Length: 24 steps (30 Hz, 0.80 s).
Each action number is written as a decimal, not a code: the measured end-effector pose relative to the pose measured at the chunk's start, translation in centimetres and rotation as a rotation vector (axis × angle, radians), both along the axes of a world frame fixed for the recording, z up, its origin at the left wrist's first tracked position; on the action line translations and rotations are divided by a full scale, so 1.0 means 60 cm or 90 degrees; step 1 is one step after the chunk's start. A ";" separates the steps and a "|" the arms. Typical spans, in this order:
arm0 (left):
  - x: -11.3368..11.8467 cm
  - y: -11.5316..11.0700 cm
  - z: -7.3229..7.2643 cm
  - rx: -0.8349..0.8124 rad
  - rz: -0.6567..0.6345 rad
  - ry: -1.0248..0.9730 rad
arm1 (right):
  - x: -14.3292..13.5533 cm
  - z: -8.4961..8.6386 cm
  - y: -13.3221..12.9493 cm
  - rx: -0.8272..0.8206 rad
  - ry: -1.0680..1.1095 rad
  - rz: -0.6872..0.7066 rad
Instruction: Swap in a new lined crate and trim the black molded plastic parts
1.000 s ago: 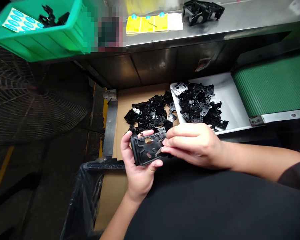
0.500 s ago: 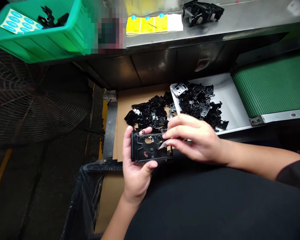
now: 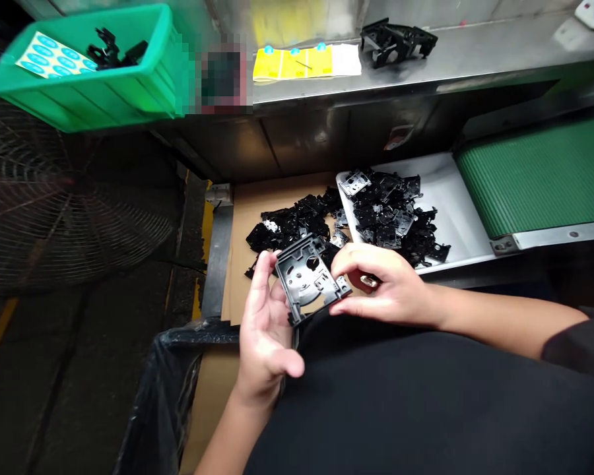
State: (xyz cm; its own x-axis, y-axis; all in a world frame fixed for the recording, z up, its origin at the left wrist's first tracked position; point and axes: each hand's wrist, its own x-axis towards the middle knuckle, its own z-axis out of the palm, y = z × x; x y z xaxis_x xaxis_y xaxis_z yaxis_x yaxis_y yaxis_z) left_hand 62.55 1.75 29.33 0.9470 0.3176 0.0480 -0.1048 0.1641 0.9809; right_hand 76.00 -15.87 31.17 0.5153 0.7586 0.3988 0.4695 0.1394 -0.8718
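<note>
A flat black plastic part (image 3: 301, 280) with round holes, slots and a raised rim is tilted between my hands. My right hand (image 3: 383, 287) pinches its right edge between thumb and forefinger. A small shiny tip (image 3: 369, 281) shows in the curl of that hand; the rest of this object is hidden by the fingers. My left hand (image 3: 270, 330) is open at the left of the part, its fingers behind the left edge and its thumb spread away. Beyond the hands lies a heap of similar black parts (image 3: 297, 221) on cardboard.
A white tray (image 3: 468, 191) with more black parts meets a green conveyor belt (image 3: 549, 168). On the steel ledge (image 3: 475, 53) are a green bin (image 3: 103, 92), yellow labels (image 3: 292, 63) and a black assembly (image 3: 398, 41). A fan (image 3: 69, 198) stands left; a plastic-lined box (image 3: 153, 396) is below.
The black part has been turned over and tilted, now gripped by my right hand. My left thumb has come off it, and the pointed tip has withdrawn from its surface into my right hand.
</note>
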 end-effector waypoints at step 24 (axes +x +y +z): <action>-0.021 0.018 0.015 0.224 -0.022 -0.007 | 0.019 -0.011 -0.001 0.030 0.223 0.049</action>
State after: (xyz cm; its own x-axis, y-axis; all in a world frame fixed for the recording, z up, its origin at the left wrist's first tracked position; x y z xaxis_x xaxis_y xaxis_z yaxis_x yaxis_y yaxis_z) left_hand 61.28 2.82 30.24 0.9558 0.2474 0.1591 -0.1162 -0.1794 0.9769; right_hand 77.13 -15.94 30.50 0.5686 0.7855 0.2442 0.1302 0.2072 -0.9696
